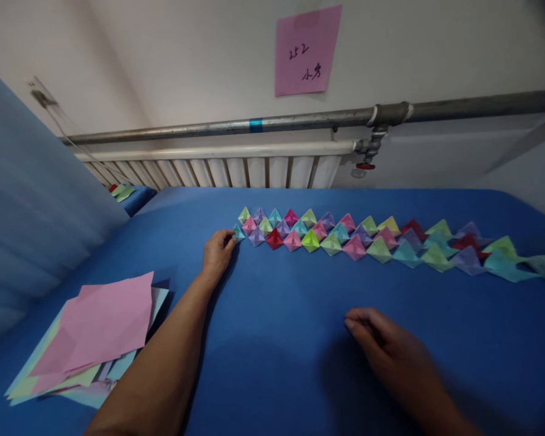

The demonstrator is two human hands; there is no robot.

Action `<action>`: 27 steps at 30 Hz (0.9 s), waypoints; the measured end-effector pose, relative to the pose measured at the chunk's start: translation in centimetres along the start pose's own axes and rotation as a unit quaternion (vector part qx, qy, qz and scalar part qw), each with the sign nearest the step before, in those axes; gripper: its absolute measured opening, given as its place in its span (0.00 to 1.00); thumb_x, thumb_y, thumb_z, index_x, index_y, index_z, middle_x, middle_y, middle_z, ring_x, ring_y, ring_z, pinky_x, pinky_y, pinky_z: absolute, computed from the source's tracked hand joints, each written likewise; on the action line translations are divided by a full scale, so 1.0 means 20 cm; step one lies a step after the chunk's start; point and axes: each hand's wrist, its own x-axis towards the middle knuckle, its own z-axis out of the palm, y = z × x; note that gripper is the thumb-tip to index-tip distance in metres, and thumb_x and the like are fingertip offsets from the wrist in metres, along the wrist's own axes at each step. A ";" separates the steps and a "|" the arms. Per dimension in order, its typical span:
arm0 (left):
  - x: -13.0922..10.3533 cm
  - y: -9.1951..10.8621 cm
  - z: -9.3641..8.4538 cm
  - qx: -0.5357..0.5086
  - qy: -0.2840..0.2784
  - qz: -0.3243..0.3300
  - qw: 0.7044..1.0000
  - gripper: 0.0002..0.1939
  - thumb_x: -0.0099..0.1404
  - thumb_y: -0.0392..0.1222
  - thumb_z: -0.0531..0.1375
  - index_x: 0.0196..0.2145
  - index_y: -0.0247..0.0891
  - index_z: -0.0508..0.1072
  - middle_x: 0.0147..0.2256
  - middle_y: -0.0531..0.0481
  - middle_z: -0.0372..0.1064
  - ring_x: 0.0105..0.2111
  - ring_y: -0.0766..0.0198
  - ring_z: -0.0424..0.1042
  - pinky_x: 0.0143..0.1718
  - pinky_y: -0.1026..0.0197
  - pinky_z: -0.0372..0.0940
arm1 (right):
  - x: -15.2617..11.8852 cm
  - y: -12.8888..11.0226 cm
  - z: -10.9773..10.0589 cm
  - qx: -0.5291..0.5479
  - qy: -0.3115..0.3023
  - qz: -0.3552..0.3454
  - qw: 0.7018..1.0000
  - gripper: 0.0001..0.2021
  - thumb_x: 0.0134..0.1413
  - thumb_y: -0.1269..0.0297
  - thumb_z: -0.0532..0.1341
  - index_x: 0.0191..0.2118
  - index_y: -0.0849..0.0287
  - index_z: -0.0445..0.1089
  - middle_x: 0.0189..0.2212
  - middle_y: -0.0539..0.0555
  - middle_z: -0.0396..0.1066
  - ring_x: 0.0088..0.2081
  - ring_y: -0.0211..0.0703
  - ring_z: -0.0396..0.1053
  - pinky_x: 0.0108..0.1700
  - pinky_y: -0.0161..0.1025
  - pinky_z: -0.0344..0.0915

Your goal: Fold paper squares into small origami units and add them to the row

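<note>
A long strip of folded paper pieces [292, 241] in several colours lies across the blue table, its pointed diamonds set in staggered rows. At the strip's left end my left hand [218, 257] is closed, with thumb and forefinger on a teal folded paper piece [238, 233]. That piece sits against the neighbouring pink and purple ones; its left corner is hidden by my fingertips. Lower down and apart from the strip, my right hand [386, 348] hovers over the table with fingers curled and thumb against forefinger. Nothing shows in it.
Loose coloured paper sheets [111, 321], pink on top, are stacked at the left beside my forearm. The blue table [272, 339] reaches back to a white radiator [236, 172] under a metal pipe [209, 129]. A blue curtain [31, 200] hangs at the left.
</note>
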 end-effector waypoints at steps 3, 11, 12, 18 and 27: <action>0.00 0.00 0.00 -0.002 -0.002 0.004 1.000 0.07 0.62 0.36 0.60 0.37 0.40 0.76 0.34 0.51 0.74 0.33 0.65 0.71 0.40 0.61 0.65 | 0.00 0.00 0.01 -0.003 0.006 -0.005 1.000 0.13 0.52 0.52 0.53 0.27 0.53 0.69 0.20 0.50 0.70 0.21 0.43 0.67 0.25 0.38 0.62; 0.00 0.00 0.01 -0.006 -0.007 0.009 1.000 0.07 0.62 0.35 0.59 0.38 0.40 0.76 0.35 0.51 0.74 0.34 0.65 0.71 0.41 0.61 0.65 | 0.00 0.00 0.01 -0.002 0.003 -0.004 1.000 0.13 0.53 0.52 0.53 0.27 0.53 0.70 0.20 0.50 0.70 0.21 0.43 0.66 0.24 0.38 0.61; 0.00 0.00 0.01 -0.006 -0.007 0.008 1.000 0.07 0.62 0.35 0.59 0.37 0.40 0.76 0.35 0.51 0.74 0.34 0.65 0.71 0.40 0.61 0.65 | 0.00 -0.01 0.01 -0.002 0.003 -0.004 1.000 0.13 0.53 0.52 0.53 0.27 0.53 0.70 0.20 0.50 0.71 0.21 0.42 0.66 0.24 0.38 0.61; 0.00 0.01 0.01 -0.006 -0.007 0.002 1.000 0.07 0.61 0.35 0.59 0.37 0.40 0.76 0.34 0.51 0.74 0.33 0.65 0.71 0.39 0.61 0.65 | 0.00 0.00 0.01 -0.006 0.008 -0.011 1.000 0.13 0.52 0.52 0.53 0.27 0.52 0.70 0.19 0.50 0.70 0.21 0.43 0.67 0.25 0.38 0.61; 0.00 0.01 0.01 -0.011 -0.010 0.007 1.000 0.07 0.61 0.35 0.60 0.37 0.39 0.76 0.35 0.50 0.74 0.34 0.64 0.72 0.40 0.61 0.64 | 0.00 -0.01 0.01 -0.011 0.007 -0.012 1.000 0.13 0.52 0.53 0.53 0.27 0.53 0.70 0.20 0.50 0.71 0.21 0.43 0.67 0.25 0.39 0.62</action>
